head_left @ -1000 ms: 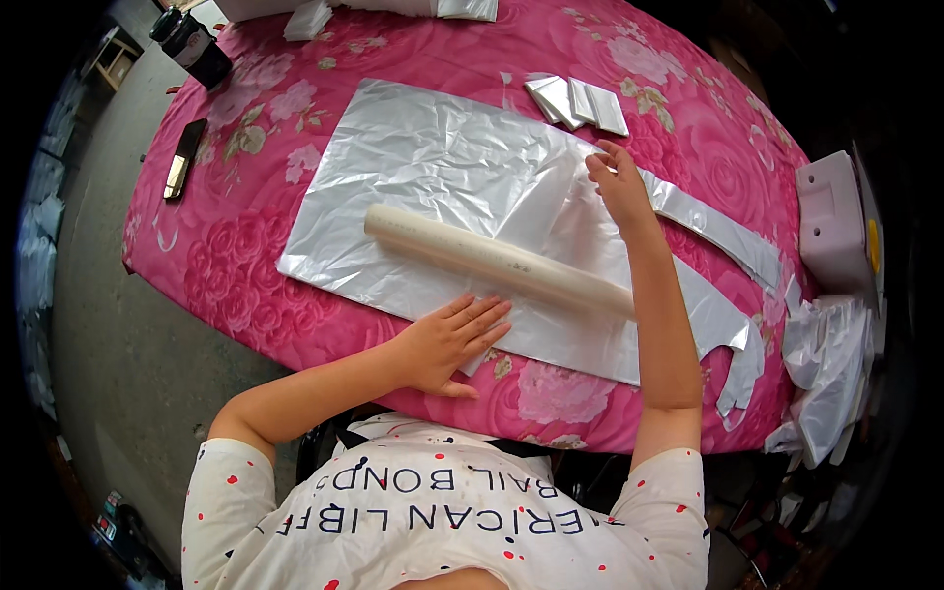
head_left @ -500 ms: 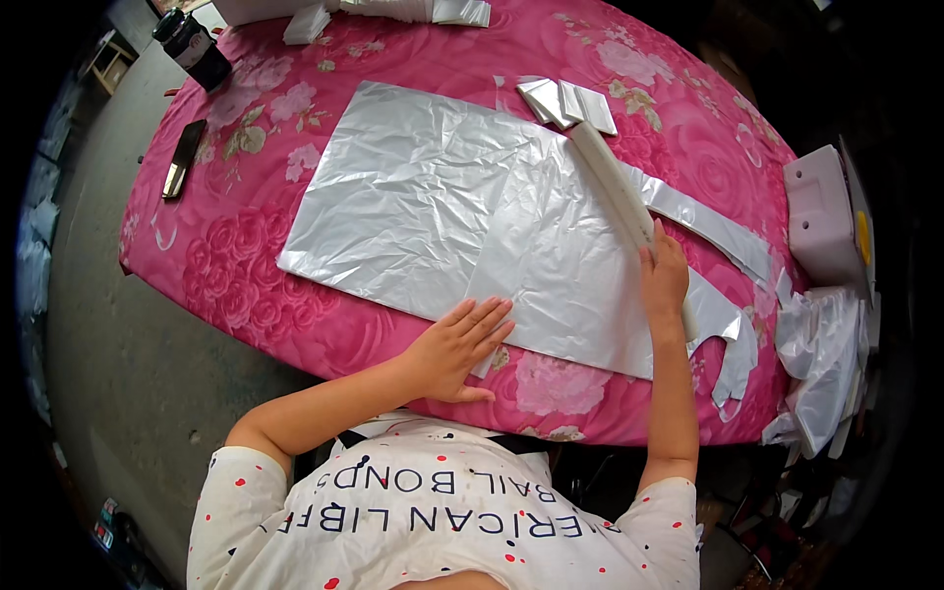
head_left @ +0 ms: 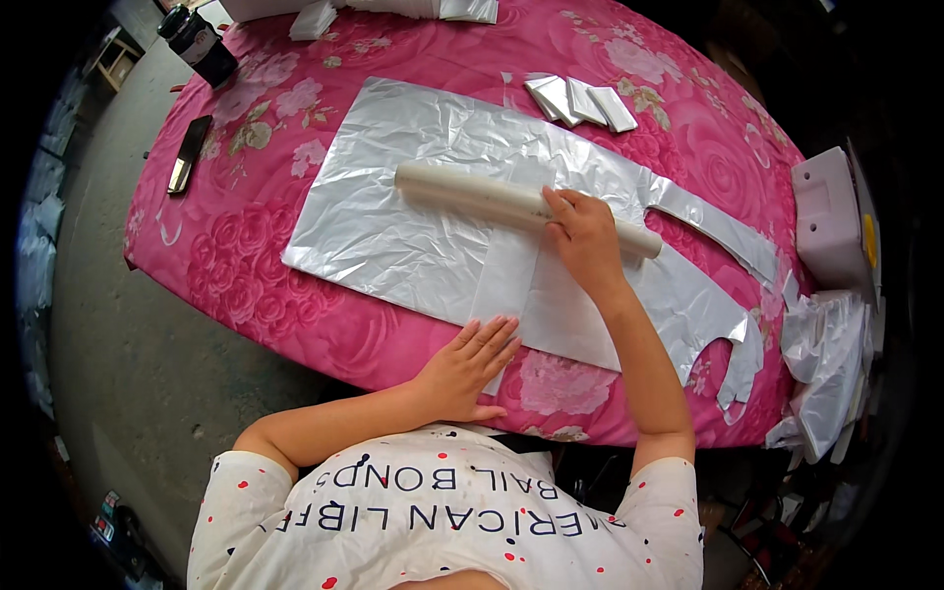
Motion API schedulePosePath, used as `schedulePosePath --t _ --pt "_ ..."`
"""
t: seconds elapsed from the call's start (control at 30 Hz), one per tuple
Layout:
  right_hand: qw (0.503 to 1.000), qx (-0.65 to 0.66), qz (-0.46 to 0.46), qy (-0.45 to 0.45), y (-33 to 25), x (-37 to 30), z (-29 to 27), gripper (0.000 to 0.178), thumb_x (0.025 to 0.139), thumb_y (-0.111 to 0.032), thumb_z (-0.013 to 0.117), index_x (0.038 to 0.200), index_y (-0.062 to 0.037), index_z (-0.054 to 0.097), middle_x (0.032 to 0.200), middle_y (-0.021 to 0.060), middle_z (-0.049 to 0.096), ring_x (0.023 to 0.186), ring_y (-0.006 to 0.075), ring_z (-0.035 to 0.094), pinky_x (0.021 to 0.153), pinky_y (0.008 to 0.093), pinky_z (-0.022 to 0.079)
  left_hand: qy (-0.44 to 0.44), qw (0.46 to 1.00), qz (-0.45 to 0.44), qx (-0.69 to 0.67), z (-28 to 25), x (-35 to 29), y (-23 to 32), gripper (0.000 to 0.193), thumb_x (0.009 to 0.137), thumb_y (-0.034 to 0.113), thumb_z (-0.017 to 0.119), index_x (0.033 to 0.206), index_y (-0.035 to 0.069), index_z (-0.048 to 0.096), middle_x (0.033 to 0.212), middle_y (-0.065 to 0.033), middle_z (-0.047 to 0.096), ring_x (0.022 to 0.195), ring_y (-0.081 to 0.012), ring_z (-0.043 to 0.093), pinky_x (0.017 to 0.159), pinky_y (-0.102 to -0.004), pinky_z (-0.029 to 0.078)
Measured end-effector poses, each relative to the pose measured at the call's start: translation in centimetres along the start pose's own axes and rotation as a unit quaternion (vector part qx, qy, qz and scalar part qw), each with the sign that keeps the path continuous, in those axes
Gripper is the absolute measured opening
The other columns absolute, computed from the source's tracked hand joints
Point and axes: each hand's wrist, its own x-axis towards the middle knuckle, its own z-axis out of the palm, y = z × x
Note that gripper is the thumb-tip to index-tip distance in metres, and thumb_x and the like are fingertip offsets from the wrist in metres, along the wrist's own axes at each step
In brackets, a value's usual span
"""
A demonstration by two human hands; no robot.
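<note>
A flat, silvery-white plastic bag (head_left: 369, 197) with long cut handles at its right end lies spread and wrinkled before me. My right hand (head_left: 585, 236) is wrapped round a pale, straight pipe (head_left: 462, 197), which lies across the bag's middle, tilted slightly down to the right. With fingers stretched out, my left hand (head_left: 462, 369) rests flat at the bag's near edge. Its fingertips touch a smoother, paler band (head_left: 503, 285) that crosses the bag; the band's lower end sticks out over the cloth beside the fingers. Whether several bags are stacked here I cannot tell.
Pink floral cloth (head_left: 256, 265) covers the table. Beyond the bag lie small folded white packets (head_left: 580, 101). At far left stand a dark bottle (head_left: 200, 46) and a phone (head_left: 190, 154). A white box (head_left: 836, 216) and crumpled clear plastic (head_left: 826, 344) sit at the right edge.
My right hand has moved left with the pipe, turning it from a steep slant near the handles to lie more crosswise over the bag's middle. My left hand stays nearly in place.
</note>
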Motion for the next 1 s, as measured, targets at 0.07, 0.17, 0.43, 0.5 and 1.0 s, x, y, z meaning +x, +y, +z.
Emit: schedulePosePath --t 0.07,0.17,0.43,0.5,1.0 --pt "1.0 0.012 0.012 0.011 1.9 2.2 0.7 0.048 0.07 -0.003 0.065 0.117 -0.0105 0.058 0.109 0.0138 0.057 0.098 0.0327 0.053 0.089 0.0407 0.04 0.003 1.0 0.013 -0.011 0.1 -0.2 -0.3 0.086 0.077 0.058 0.051 0.135 -0.002 0.033 0.145 -0.0207 0.021 0.137 -0.0328 0.015 0.11 -0.0448 0.014" --pt "0.997 -0.02 0.013 0.073 1.0 3.8 -0.2 0.044 0.07 0.002 0.062 0.114 -0.0068 0.058 0.111 0.0143 0.056 0.1 0.0341 0.052 0.09 0.0406 0.041 -0.01 0.992 0.106 -0.071 -0.8 -0.8 -1.5 0.075 0.079 0.048 0.056 0.133 -0.001 0.036 0.142 -0.0192 0.028 0.134 -0.0315 0.023 0.109 -0.0434 0.019" --pt "0.963 0.191 -0.063 -0.181 -7.1 -5.8 -1.0 0.046 0.065 0.009 0.054 0.109 -0.0024 0.058 0.111 0.0131 0.055 0.104 0.0312 0.051 0.089 0.0374 0.043 0.089 0.971 0.218 -0.029 -1.2 -3.4 -4.6 0.029 0.08 0.021 0.059 0.1 0.0 0.058 0.11 -0.012 0.057 0.103 -0.0249 0.055 0.091 -0.0362 0.045" --pt "0.972 0.161 -0.073 -0.156 -7.7 -6.7 -0.9 0.047 0.064 0.009 0.053 0.109 -0.0016 0.057 0.114 0.0133 0.054 0.106 0.0311 0.051 0.089 0.037 0.044 0.096 0.966 0.237 -0.031 -1.8 -3.1 -4.8 0.027 0.079 0.02 0.062 0.098 0.0 0.058 0.106 -0.0111 0.059 0.098 -0.0243 0.058 0.088 -0.0359 0.047" --pt "0.986 0.161 0.032 -0.032 -7.6 -7.0 0.2 0.026 0.072 0.002 0.056 0.096 -0.003 0.065 0.097 0.0094 0.062 0.091 0.0272 0.057 0.077 0.0339 0.048 0.086 0.989 0.099 -0.064 -3.8 1.5 -8.3 0.066 0.07 0.025 0.069 0.127 0.003 0.043 0.128 -0.0127 0.048 0.115 -0.0289 0.048 0.099 -0.0404 0.038"
